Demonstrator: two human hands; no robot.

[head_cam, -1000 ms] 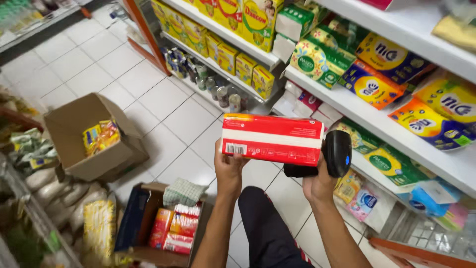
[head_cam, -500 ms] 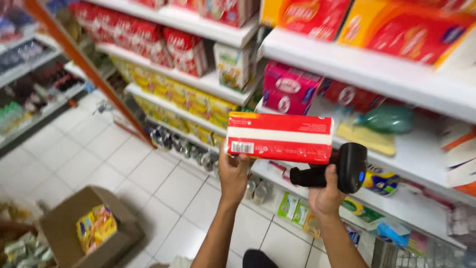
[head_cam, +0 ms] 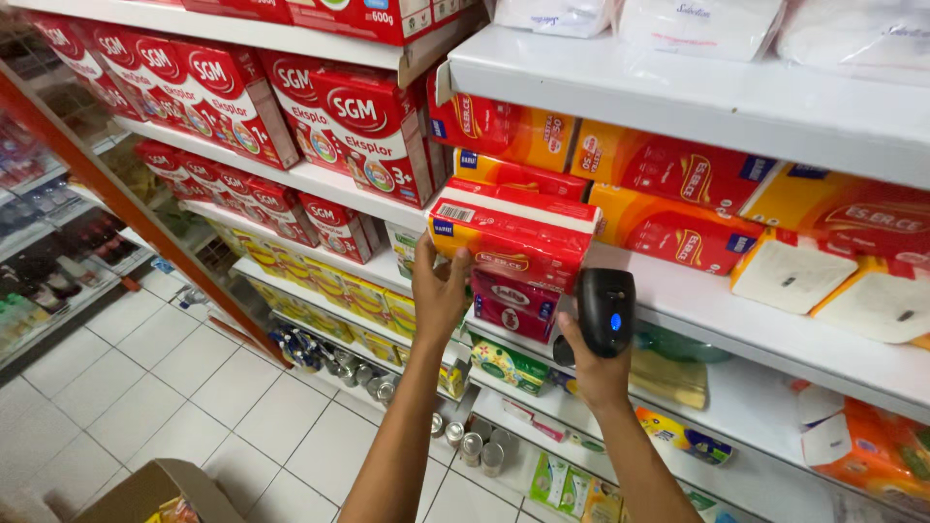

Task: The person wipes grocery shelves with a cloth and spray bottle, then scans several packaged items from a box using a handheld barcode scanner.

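The left hand point(head_cam: 441, 291) is closed on the near left end of a red-and-orange tissue pack point(head_cam: 513, 232), lifted at the front edge of the white shelf point(head_cam: 678, 291), long axis running rightward along it. Just right and lower, the right hand point(head_cam: 593, 363) grips a black scanner point(head_cam: 605, 312). Pale floor tiles point(head_cam: 194, 387) lie below.
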